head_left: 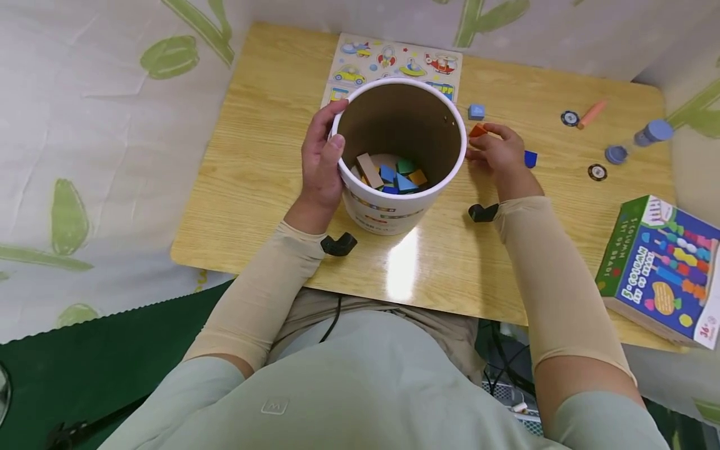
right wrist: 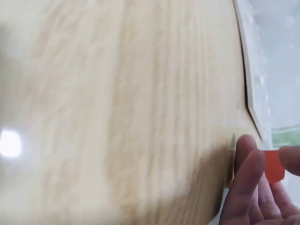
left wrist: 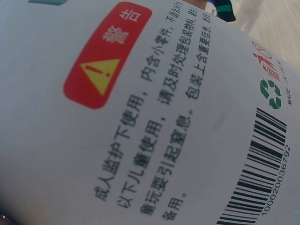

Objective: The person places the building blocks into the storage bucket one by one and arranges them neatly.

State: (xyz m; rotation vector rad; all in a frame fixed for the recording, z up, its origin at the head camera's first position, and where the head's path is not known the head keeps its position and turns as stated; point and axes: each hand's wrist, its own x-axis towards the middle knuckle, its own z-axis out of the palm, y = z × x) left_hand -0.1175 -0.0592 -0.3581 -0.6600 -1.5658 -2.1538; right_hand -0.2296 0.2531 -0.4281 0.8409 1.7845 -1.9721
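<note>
A white bucket (head_left: 388, 212) tilts toward me over the table, with several coloured blocks (head_left: 396, 178) lying at its bottom. My left hand (head_left: 322, 165) grips its rim on the left, thumb at the edge. In the left wrist view, the printed wall of the bucket (left wrist: 154, 117) fills the frame. To the right of the bucket, my right hand (head_left: 500, 153) pinches an orange-red block (head_left: 478, 130), which shows between thumb and fingers in the right wrist view. A light blue block (head_left: 476, 112) lies just beyond that hand, and a dark blue block (head_left: 530, 159) beside it.
Behind the bucket lies a picture board (head_left: 394, 56) with vehicles. On the right are an orange stick (head_left: 592, 114), two round chips, one of them a black-and-white chip (head_left: 597, 172), a blue-capped sand timer (head_left: 638, 142) and a bead-set box (head_left: 664, 269) at the table's edge.
</note>
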